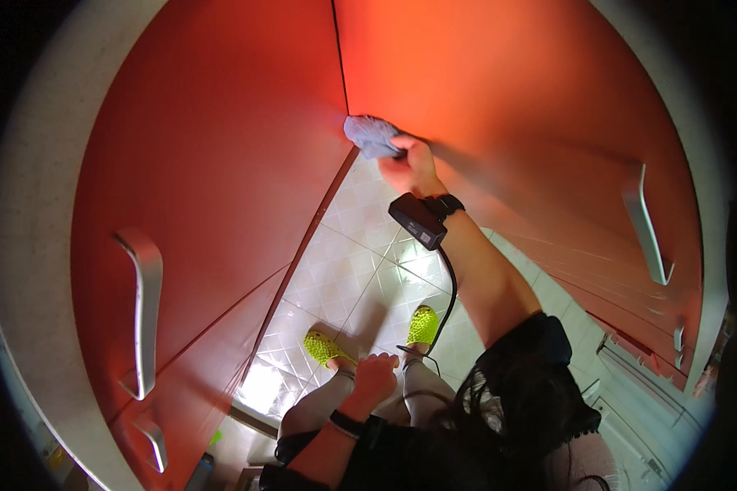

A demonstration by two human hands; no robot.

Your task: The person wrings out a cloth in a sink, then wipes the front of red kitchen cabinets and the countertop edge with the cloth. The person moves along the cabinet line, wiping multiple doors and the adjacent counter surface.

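My right hand (411, 167) is stretched forward and grips a crumpled grey-blue cloth (368, 134). The cloth presses into the inner corner where the left red cabinet front (209, 166) meets the right red cabinet front (503, 80), near their lower edges. A dark box-shaped device (417, 221) is strapped to my right wrist, and a black cable (453, 288) runs from it down toward my legs. Close to my body, my left hand (374, 377) hangs above my thighs with its fingers curled in and nothing visible in it. A dark band circles the left wrist.
Metal bar handles jut from the left front (147, 313) and the right front (648, 227). A pale counter edge (27, 202) curves along the left. My feet, in bright yellow-green clogs (422, 325), stand on glossy pale floor tiles (350, 251). White drawers (632, 423) are at lower right.
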